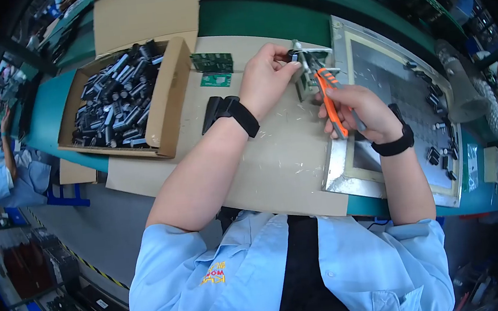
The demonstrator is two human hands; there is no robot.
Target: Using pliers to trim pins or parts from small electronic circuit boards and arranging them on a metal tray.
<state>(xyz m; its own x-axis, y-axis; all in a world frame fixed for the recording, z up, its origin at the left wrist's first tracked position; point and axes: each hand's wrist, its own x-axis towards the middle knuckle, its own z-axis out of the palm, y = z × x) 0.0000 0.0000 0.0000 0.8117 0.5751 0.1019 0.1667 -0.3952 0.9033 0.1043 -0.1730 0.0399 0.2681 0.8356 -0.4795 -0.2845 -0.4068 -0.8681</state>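
My right hand (356,111) is wrapped round the orange and grey handles of a pair of cutting pliers (330,107). Their jaws point away from me, up against a green circuit board assembly (304,86) with pale metal parts. From the left, my left hand (268,74) pinches the upper edge of this assembly, thumb and index finger together by a small dark part. The assembly stands tilted above the cardboard sheet (262,169). Exactly where the jaws touch is hard to make out. Behind my left wrist lie black parts (213,112).
An open cardboard box (167,97) full of black cylindrical capacitors (115,96) stands at the left. Two green circuit boards (213,62) sit beyond my left hand. To the right lies a metal-framed panel (339,176) with several loose capacitors (434,99). Small slivers litter the cardboard. A person (4,169) sits far left.
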